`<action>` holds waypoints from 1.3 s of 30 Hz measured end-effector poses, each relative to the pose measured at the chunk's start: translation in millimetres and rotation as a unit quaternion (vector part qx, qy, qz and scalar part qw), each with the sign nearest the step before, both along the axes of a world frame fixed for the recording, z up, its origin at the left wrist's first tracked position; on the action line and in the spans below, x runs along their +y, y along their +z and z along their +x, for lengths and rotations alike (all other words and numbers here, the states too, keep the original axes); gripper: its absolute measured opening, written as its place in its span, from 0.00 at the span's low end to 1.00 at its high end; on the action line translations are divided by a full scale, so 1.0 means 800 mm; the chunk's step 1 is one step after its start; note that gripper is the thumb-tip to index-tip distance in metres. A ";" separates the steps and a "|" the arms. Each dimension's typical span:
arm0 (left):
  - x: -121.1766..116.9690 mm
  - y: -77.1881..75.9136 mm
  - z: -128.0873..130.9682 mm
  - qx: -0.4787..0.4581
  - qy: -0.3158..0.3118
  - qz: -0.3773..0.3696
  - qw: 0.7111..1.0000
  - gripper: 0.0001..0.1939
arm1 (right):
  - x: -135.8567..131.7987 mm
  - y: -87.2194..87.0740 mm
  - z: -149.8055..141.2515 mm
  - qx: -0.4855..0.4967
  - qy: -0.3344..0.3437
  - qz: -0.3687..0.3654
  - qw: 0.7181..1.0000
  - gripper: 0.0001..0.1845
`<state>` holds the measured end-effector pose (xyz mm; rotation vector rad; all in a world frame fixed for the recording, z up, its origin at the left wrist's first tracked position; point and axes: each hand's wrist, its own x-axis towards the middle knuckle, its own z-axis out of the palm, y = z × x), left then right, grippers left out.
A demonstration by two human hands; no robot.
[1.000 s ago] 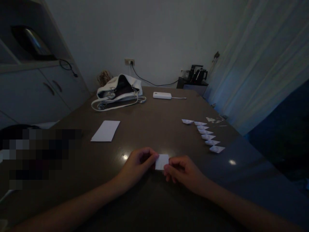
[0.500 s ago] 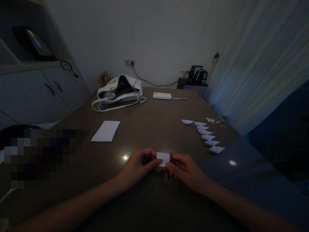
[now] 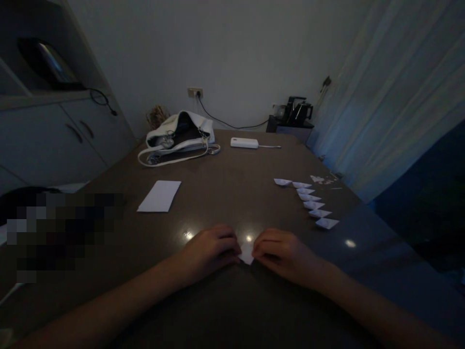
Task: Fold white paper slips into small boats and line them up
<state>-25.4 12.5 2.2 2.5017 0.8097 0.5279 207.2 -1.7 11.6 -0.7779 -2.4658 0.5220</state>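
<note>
1. Pale wall (image 3: 254,58) stands behind a dark, glossy surface (image 3: 225,194), with bright spots of light reflected in it; a sheer curtain (image 3: 385,92) hangs on the right and cabinets (image 3: 54,135) stand on the left.
2. Small folded white paper (image 3: 247,254) lies between the two hands, at the near middle of the surface, with a pointed corner toward the person. Whether it touches the surface, I cannot tell.
3. Left grip (image 3: 212,249): fingers and thumb together, clamped on the paper's left edge.
4. Right grip (image 3: 285,254): likewise closed, pinching the paper's right edge.
5. Seven folded paper boats (image 3: 314,205) form a bent line to the right, beyond the right grip; white scraps (image 3: 317,180) lie just past them, near the surface's edge.
6. Left of centre, a flat white paper stack (image 3: 160,196) lies well apart from the left grip.
7. Toward the far end sit an open white handbag (image 3: 199,123) and, to its right, a white device (image 3: 244,143) with a short cord.
8. Behind, a black cable (image 3: 236,128) runs from a wall socket (image 3: 192,92) toward a dark kettle (image 3: 300,114) at the right.
</note>
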 end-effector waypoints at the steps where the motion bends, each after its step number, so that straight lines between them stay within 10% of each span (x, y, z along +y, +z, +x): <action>1: 0.001 0.000 -0.001 0.013 -0.012 -0.001 1.000 0.07 | 0.000 0.001 0.001 -0.023 0.015 -0.003 1.000 0.08; 17: -0.002 0.012 0.004 0.102 -0.050 0.049 0.992 0.12 | 0.001 0.001 0.005 -0.082 0.016 -0.036 0.996 0.07; 39: -0.010 0.004 0.013 0.024 0.114 -0.102 0.988 0.05 | -0.006 0.001 -0.019 -0.129 -0.168 -0.130 0.969 0.06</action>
